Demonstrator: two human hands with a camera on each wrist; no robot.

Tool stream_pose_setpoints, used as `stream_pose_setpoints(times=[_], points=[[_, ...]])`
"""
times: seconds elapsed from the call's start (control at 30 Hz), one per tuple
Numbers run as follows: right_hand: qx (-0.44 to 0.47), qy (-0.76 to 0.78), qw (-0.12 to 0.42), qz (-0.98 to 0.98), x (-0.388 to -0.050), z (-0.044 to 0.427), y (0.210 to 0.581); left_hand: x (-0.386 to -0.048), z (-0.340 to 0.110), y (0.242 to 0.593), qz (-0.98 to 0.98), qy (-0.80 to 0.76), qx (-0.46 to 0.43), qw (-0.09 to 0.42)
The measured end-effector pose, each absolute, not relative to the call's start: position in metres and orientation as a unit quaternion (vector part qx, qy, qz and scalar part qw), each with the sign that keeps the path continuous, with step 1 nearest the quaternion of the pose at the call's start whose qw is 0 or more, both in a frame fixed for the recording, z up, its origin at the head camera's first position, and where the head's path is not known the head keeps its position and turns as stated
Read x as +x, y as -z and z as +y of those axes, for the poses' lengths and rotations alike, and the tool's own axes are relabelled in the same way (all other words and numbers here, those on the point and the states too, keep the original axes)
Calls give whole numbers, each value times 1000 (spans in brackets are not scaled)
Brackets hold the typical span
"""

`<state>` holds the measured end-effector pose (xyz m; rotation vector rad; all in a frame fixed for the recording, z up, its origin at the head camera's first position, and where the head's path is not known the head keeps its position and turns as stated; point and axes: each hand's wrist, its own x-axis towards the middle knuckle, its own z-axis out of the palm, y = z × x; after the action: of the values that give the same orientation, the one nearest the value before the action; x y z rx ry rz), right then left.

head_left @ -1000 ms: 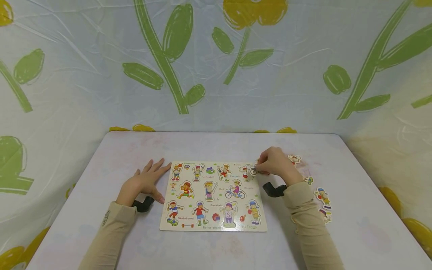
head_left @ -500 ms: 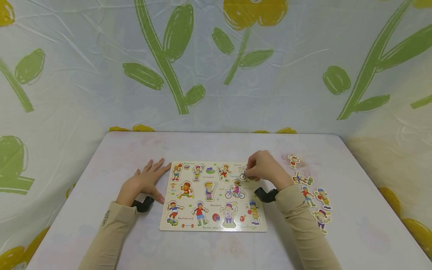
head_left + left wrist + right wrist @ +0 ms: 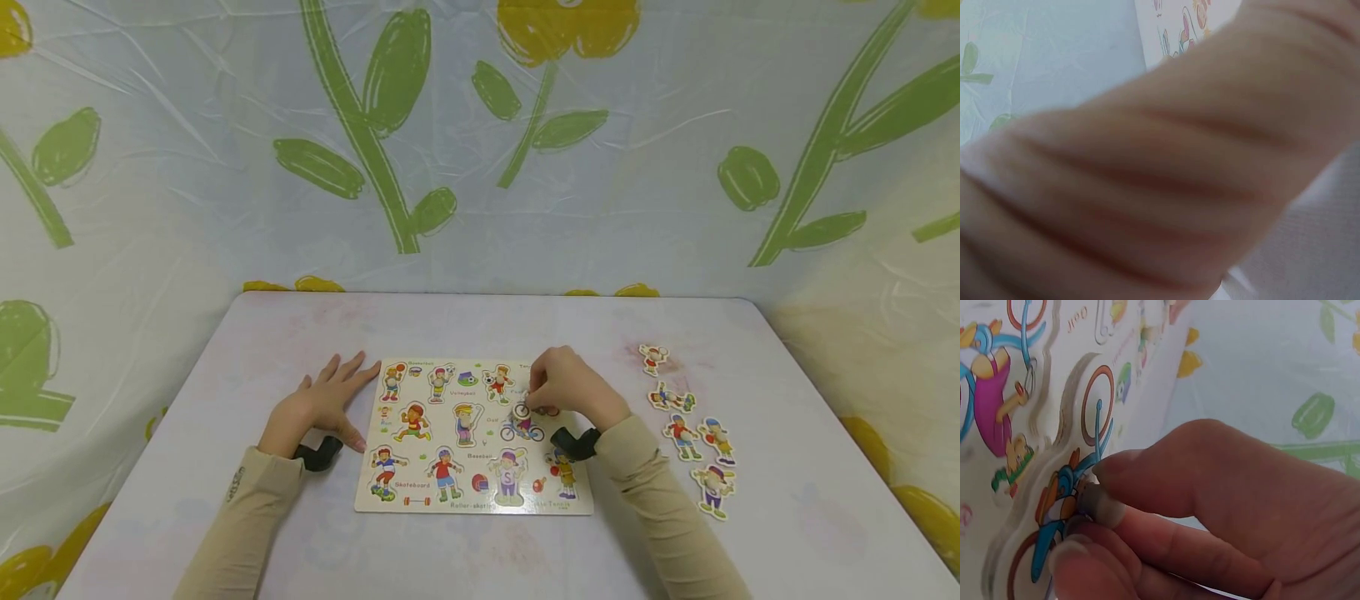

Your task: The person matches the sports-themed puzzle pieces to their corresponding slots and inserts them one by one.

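My right hand [image 3: 576,387] pinches a bicycle puzzle piece [image 3: 1047,506] between thumb and fingers, seemingly by a small knob mostly hidden by the fingertips. The piece is held just above the printed bicycle picture [image 3: 994,387] on the white puzzle board [image 3: 365,502]. In the head view only one wheel of the piece shows past the fingers. My left hand [image 3: 324,407] lies with fingers spread at the board's left edge, fingertips and thumb touching it. The left wrist view is mostly filled by blurred skin, with a corner of the board [image 3: 1147,37] behind.
Several loose puzzle pieces lie right of the board: a tennis figure [image 3: 654,359], a skateboard figure [image 3: 672,397], a roller skater [image 3: 682,437], a table tennis figure [image 3: 717,441] and a baseball figure [image 3: 714,490]. A flowered cloth [image 3: 630,208] hangs behind the table.
My right hand has moved left and toward me with the bicycle piece, from the board's upper right corner to above the bicycle picture. The left hand has not moved.
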<state>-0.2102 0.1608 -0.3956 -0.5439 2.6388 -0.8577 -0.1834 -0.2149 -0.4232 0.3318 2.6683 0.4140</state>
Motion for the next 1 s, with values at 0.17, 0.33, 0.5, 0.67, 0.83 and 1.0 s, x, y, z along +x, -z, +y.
stream_pose_setpoints(times=[0.17, 0.33, 0.5, 0.67, 0.83, 1.0], points=[[-190, 286, 170, 924, -209, 153, 401, -183, -215, 422, 959, -147, 119, 208], [-185, 270, 180, 928, -207, 147, 404, -183, -214, 422, 960, -145, 120, 208], [-186, 263, 194, 927, -204, 143, 406, -183, -214, 421, 960, -140, 120, 210], [-196, 263, 202, 923, -202, 140, 406, -183, -214, 421, 960, -140, 120, 211], [-206, 263, 205, 920, -200, 138, 405, -182, -213, 419, 958, -148, 119, 214], [-210, 262, 203, 920, -200, 137, 406, -182, -213, 418, 958, -150, 117, 216]])
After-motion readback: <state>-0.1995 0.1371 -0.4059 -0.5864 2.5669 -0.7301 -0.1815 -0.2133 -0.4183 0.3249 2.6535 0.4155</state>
